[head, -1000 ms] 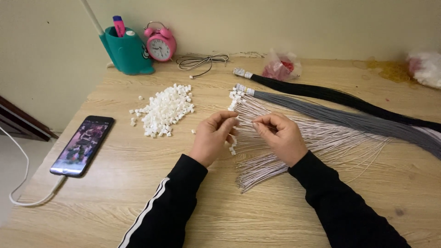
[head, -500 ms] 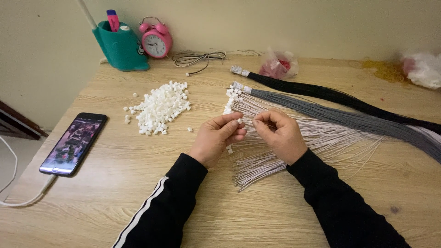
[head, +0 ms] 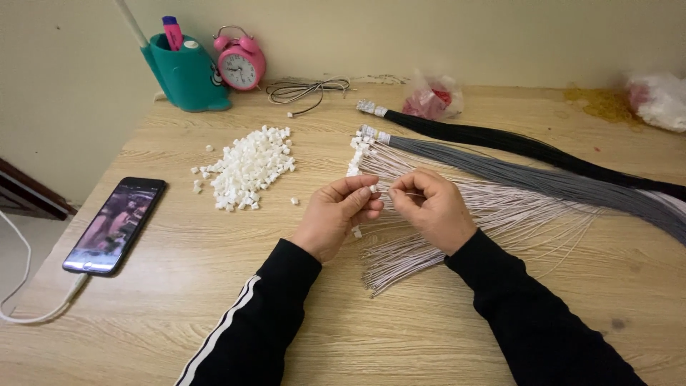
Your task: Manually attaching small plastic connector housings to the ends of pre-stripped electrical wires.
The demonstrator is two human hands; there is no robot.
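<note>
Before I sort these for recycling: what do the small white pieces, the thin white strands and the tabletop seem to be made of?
Small white pieces: likely moulded plastic, matte, blocky and uniform. Thin white strands: probably plastic-coated wire, smooth, flexing in a fan. Tabletop: wood or wood-look laminate, pale with visible grain; which one is unclear.

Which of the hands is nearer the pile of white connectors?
Left. The left hand is just right of the pile of white connectors; the right hand is farther right, beyond it.
</note>
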